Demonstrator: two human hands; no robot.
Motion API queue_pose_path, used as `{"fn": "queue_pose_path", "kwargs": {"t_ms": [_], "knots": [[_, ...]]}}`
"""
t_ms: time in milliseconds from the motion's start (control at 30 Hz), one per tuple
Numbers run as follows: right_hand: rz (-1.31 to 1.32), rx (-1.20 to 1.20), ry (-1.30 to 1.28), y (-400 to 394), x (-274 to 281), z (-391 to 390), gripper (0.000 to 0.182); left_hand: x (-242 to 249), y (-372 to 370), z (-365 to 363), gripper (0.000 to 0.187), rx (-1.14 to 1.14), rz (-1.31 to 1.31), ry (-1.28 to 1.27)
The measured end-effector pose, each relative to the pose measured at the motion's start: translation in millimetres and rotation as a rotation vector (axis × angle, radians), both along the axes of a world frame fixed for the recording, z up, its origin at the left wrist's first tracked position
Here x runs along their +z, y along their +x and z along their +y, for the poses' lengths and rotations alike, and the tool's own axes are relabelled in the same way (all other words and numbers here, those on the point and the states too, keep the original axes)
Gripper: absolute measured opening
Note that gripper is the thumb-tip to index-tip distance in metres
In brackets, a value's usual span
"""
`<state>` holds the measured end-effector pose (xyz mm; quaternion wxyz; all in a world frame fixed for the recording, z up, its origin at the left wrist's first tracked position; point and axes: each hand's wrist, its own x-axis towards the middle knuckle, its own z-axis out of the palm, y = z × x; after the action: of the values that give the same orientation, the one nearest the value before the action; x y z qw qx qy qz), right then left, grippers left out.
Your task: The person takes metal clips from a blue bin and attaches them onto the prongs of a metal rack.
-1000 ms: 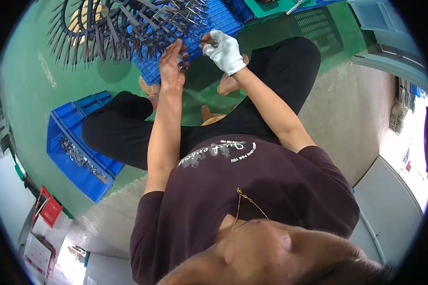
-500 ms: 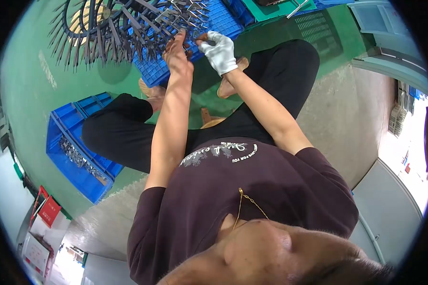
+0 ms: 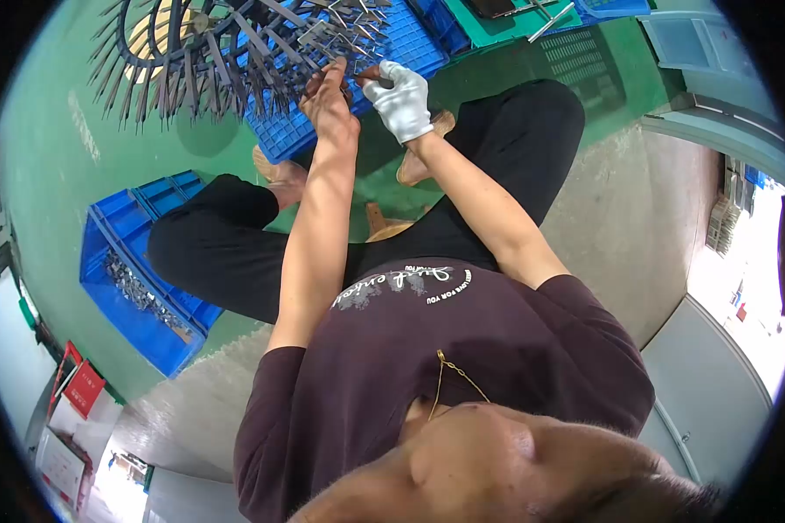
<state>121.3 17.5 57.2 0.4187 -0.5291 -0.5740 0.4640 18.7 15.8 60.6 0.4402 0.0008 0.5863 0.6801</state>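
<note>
My bare left hand [image 3: 331, 109] reaches to the near side of a dark rack [image 3: 227, 61] with many pointed prongs. Its fingers are closed together among small shiny metal pieces [image 3: 344, 26]; what they grip is hidden. Close beside it on the right is my right hand [image 3: 401, 100], in a white glove that leaves fingertips bare. Thumb and fingers are pinched toward the left hand, around something too small to name. Under the rack and pieces stands a blue plastic crate [image 3: 281, 135].
A blue bin [image 3: 139, 336] with small metal parts [image 3: 135, 283] stands on the floor by my left leg. At the upper right is a green surface [image 3: 488, 26] holding a dark phone-like object [image 3: 493, 7] and a metal rod [image 3: 549, 22]. My knees flank the crate.
Both hands stay at the rack, with only slight finger shifts. The whole view has tilted a little, so the crate and rack sit slightly lower.
</note>
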Motion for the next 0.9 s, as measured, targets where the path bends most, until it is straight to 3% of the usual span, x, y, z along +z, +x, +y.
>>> {"fn": "queue_pose_path", "kwargs": {"t_ms": [167,267,467,567,900], "knots": [[-0.099,0.044,0.084,2.0,4.4,1.4,0.011,-4.4,2.5,1.3,0.028,0.062,-0.015,0.02],[-0.339,0.015,0.402,5.7,21.1,0.5,0.012,-4.9,-0.9,1.2,0.029,-0.01,-0.005,0.005],[-0.396,0.032,0.498,6.5,26.3,-0.3,0.011,-4.9,-1.8,-1.0,0.032,-0.027,-0.038,0.021],[-0.443,0.044,0.572,6.4,25.8,0.6,0.011,-19.7,-0.2,4.8,0.035,0.072,-0.048,0.087],[-0.502,0.059,0.542,3.4,30.3,0.2,0.011,-31.0,-3.0,4.9,0.045,0.06,-0.116,0.178]]}}
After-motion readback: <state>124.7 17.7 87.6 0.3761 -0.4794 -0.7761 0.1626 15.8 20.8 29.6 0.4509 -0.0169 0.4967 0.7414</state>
